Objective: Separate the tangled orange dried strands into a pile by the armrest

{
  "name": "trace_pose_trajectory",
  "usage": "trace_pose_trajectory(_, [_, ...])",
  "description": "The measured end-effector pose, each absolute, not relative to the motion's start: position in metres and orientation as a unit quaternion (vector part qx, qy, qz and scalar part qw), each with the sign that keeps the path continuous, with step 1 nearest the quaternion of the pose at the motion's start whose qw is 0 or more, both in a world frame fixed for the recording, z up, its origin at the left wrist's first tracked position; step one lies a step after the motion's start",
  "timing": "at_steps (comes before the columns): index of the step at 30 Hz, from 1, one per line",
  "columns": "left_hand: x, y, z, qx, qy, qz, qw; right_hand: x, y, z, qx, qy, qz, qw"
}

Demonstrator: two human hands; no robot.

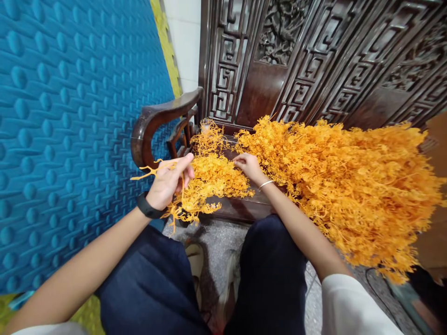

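My left hand [165, 185], with a dark band at the wrist, is closed around thin orange artificial plant stems [149, 171]. Their forked ends stick out to the left, past the back of the hand. Beneath and beside it lies a small pile of orange artificial sprigs [220, 174] on the dark wooden bench seat [240, 207]. My right hand [248, 166], wearing a thin bracelet, hovers at the right edge of this pile. Its fingertips are pinched together, and whatever is between them is too small to make out.
A large heap of orange sprigs [352, 181] covers the right side of the bench. Behind it rises a carved wooden backrest [261, 93]. A curved armrest [143, 132] stands at the left, next to blue textured foam mats [70, 139]. Cardboard [438, 139] shows at far right.
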State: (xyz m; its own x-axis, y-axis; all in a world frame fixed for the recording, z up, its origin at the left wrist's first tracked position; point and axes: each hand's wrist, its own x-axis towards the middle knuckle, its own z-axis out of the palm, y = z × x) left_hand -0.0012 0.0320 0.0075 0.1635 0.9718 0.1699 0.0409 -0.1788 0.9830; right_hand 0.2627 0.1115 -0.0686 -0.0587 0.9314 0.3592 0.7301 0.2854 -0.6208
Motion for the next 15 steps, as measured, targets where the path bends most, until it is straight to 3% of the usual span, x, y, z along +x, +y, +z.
trace_pose_trajectory(9, [-0.008,0.032,0.008,0.576,0.424,0.534,0.451,0.267,0.112,-0.073,-0.583,-0.719,0.167,0.339])
trace_pose_trajectory(13, [-0.009,0.033,0.009,0.555,0.436,0.561,0.433,0.261,0.101,-0.055,-0.572,-0.697,0.185,0.392])
trace_pose_trajectory(15, [-0.010,0.034,0.008,0.539,0.439,0.579,0.426,0.253,0.090,-0.045,-0.532,-0.690,0.265,0.412])
